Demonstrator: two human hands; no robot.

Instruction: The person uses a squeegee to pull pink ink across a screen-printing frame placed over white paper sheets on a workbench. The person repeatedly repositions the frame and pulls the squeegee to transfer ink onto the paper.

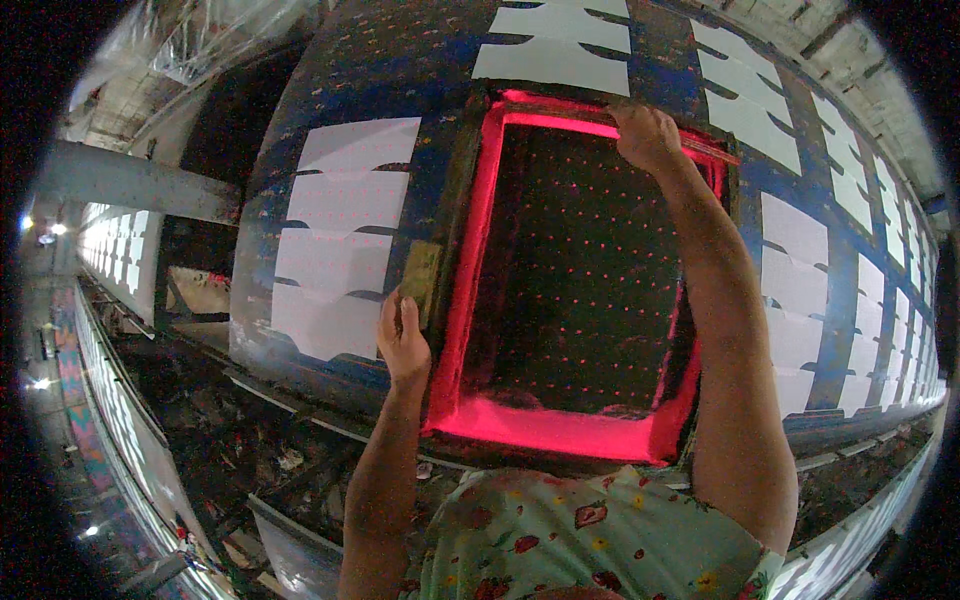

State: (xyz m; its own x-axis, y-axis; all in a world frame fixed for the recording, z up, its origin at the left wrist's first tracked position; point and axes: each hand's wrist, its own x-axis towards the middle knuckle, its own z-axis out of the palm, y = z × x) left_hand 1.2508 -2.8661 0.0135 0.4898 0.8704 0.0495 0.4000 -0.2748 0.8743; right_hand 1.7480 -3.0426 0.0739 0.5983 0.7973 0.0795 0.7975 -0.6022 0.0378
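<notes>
Left hand [404, 338]: at yellowish rectangular block [421, 272]; grip unclear.
Right hand [648, 138]: curled over far edge of pink-bordered dark rectangular screen [560, 431].
White notched sheets [335, 250]: flat, both sides.

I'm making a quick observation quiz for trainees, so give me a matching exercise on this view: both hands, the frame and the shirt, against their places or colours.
1. Left hand
2. Right hand
3. Frame
4. Shirt

A. Pinkish red, around a dark dotted panel
B. Pale, with a red and yellow print
C. At the far edge
D. At the yellowish block on the left side

Right pairs: 1-D, 2-C, 3-A, 4-B
</notes>
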